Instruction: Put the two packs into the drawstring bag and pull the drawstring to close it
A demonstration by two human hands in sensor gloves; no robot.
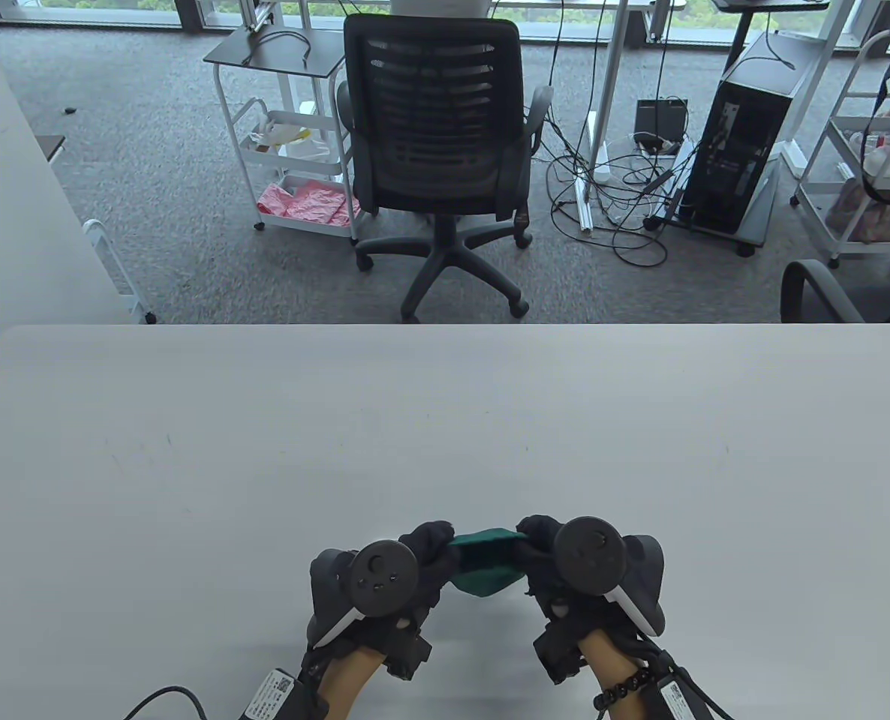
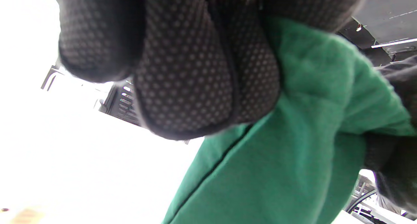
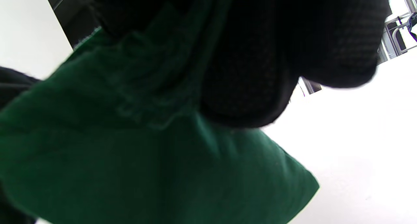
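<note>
A small green drawstring bag (image 1: 486,562) hangs between my two hands near the table's front edge. My left hand (image 1: 430,544) grips its left top corner, my right hand (image 1: 531,536) grips its right top corner. In the left wrist view the green cloth (image 2: 293,145) fills the lower right, with my gloved fingers (image 2: 202,70) curled over its upper edge. In the right wrist view the same bag (image 3: 146,158) fills the lower left under dark fingers (image 3: 260,64). No packs and no drawstring cord show in any view.
The white table (image 1: 445,435) stretches wide in front of my hands. Beyond its far edge stand a black office chair (image 1: 437,142), a white cart (image 1: 295,142) and a computer tower (image 1: 745,142) on the carpet.
</note>
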